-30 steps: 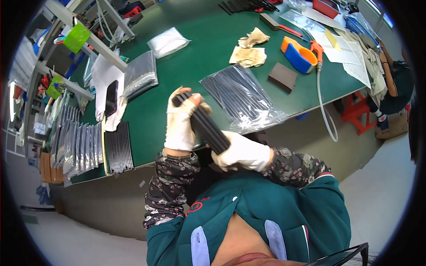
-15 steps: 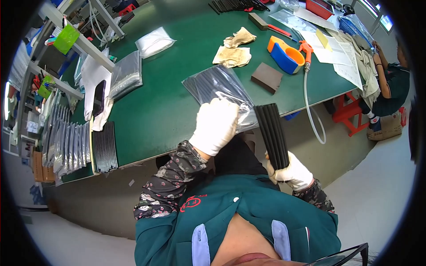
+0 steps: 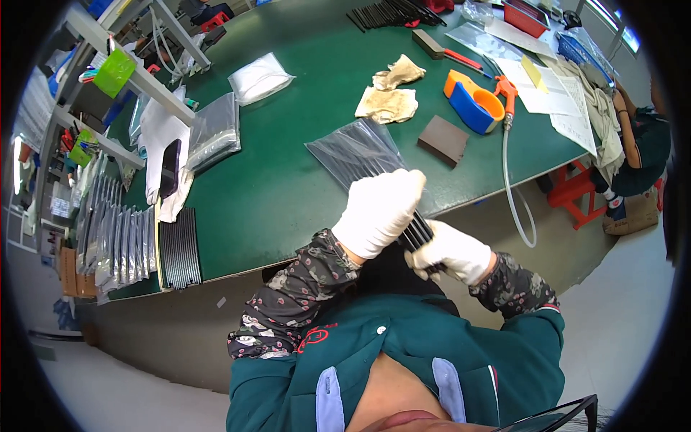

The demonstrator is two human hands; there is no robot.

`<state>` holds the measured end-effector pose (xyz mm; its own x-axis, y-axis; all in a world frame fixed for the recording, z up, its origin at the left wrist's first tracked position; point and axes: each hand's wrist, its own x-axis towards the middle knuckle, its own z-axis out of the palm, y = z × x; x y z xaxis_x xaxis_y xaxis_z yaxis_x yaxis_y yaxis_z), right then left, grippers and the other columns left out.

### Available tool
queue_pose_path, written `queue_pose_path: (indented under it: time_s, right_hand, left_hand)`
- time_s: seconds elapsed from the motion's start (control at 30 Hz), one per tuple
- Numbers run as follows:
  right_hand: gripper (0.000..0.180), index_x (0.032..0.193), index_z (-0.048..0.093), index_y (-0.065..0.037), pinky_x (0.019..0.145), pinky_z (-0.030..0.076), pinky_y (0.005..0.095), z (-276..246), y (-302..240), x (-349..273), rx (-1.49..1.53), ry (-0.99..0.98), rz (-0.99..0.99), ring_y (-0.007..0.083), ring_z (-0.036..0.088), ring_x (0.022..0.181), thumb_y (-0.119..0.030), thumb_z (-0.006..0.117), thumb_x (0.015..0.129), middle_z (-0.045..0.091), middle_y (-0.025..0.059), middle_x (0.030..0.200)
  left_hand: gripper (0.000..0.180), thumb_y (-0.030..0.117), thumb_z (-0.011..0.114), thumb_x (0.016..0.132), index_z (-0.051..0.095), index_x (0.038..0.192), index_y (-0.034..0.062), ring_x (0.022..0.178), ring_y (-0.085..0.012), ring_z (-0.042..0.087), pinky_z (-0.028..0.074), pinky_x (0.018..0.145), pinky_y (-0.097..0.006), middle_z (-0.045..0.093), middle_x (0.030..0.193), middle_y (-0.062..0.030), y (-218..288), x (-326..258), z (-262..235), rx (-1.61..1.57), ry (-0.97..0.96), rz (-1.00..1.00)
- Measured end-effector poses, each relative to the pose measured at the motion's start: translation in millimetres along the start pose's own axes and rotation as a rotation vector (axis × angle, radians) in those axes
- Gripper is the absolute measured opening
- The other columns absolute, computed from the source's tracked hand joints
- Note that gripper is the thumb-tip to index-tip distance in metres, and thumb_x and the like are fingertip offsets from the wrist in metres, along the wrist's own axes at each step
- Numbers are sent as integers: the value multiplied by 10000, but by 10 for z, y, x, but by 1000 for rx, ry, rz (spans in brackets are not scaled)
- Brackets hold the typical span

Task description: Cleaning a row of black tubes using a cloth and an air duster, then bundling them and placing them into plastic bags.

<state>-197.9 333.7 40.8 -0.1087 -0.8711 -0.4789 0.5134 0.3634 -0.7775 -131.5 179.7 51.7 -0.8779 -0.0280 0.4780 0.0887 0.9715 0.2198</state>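
A bundle of slim black strips (image 3: pixel 415 232) slants between my gloved hands. My right hand (image 3: pixel 457 253) is closed round its lower end. Over the upper end, my left hand (image 3: pixel 381 214) is closed, and the strips come out from under its fingers. A clear plastic bag (image 3: pixel 356 147) lies flat on the table just beyond my left hand, with dark lines showing through it. The hand hides the bag's near end, so I cannot tell whether the strips touch it.
On the green table (image 3: pixel 266 180) are a brown block (image 3: pixel 443 140), an orange and blue tape holder (image 3: pixel 473 104), an air gun (image 3: pixel 507 90) with hose, stained cloths (image 3: pixel 386 104) and a brush (image 3: pixel 428 45). Bagged strips (image 3: pixel 122 241) stand left. A person (image 3: pixel 648 151) sits at right.
The strips have tilted from upright and come down to the left with my right hand. My left hand has moved right and now covers their upper end. The view has shifted slightly.
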Motion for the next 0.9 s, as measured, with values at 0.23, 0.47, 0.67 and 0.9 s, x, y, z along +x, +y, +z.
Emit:
queue_pose_path:
  time_s: [0.23,0.47,0.67,0.9]
  right_hand:
    - [389,1160,518,6,841,457,278,-60,-284,653,-275,30,-467,140,538,998,-89,631,800,582,72,1042]
    - [465,1151,536,35,979,400,417,116,-278,342,-1289,597,-722,409,468,1169,-101,638,719,484,288,1239]
    - [500,1219,470,7,1030,296,522,188,126,535,-1586,447,-883,458,367,1238,-129,613,759,414,291,1287]
    - [552,1230,501,-62,1064,247,519,370,96,717,-1644,249,-932,412,333,1284,-280,595,731,425,195,1330]
  left_hand:
    - [177,102,616,698,564,867,107,579,-213,585,469,503,-322,536,639,-30,-115,30,-73,57,244,59]
    - [430,153,676,673,521,1068,85,660,-251,596,489,551,-342,558,738,-66,-177,-333,-1,87,225,-282]
    - [326,103,606,758,507,1067,70,571,-234,614,483,498,-353,601,685,-63,-189,-825,159,-181,273,-311]
    - [291,62,613,714,553,998,82,512,-224,560,469,470,-331,526,606,-43,-149,-1139,-42,-160,248,-27]
